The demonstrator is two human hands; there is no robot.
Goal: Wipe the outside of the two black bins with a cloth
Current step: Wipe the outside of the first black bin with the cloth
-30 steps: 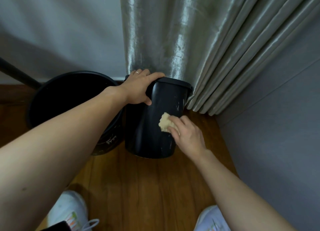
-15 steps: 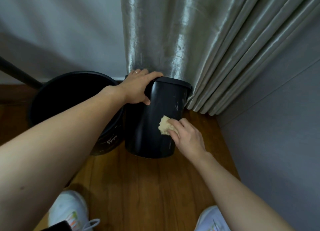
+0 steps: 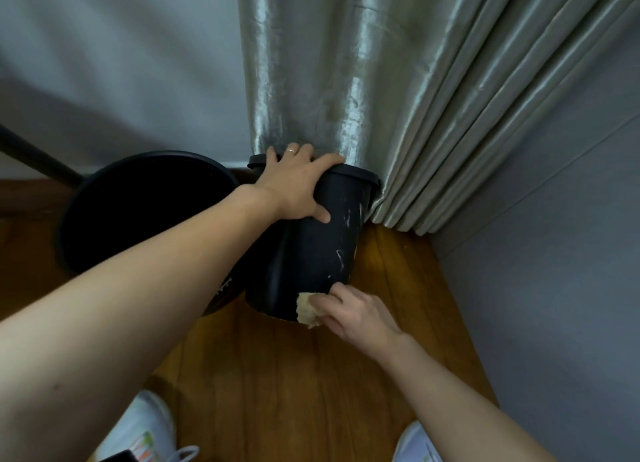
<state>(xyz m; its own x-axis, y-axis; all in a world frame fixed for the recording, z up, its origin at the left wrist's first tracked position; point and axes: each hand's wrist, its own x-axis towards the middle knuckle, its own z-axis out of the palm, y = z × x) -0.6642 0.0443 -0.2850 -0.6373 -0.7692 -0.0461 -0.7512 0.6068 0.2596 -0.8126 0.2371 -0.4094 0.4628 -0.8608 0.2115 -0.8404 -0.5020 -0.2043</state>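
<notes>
Wooden floor (image 3: 294,375) meets a shiny curtain (image 3: 346,80) in the corner, where the small bin (image 3: 311,253) stands tilted beside the big bin (image 3: 145,212). Left hand (image 3: 294,187) grips its rim; right hand (image 3: 360,314) pinches the cloth (image 3: 306,311) against the wall's bottom edge, so unwiped streaks lie upward, probably paint.

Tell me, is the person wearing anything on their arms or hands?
Both arms are bare, with no sleeves showing. The left hand wears a thin ring on one finger. The right hand wears nothing.
</notes>
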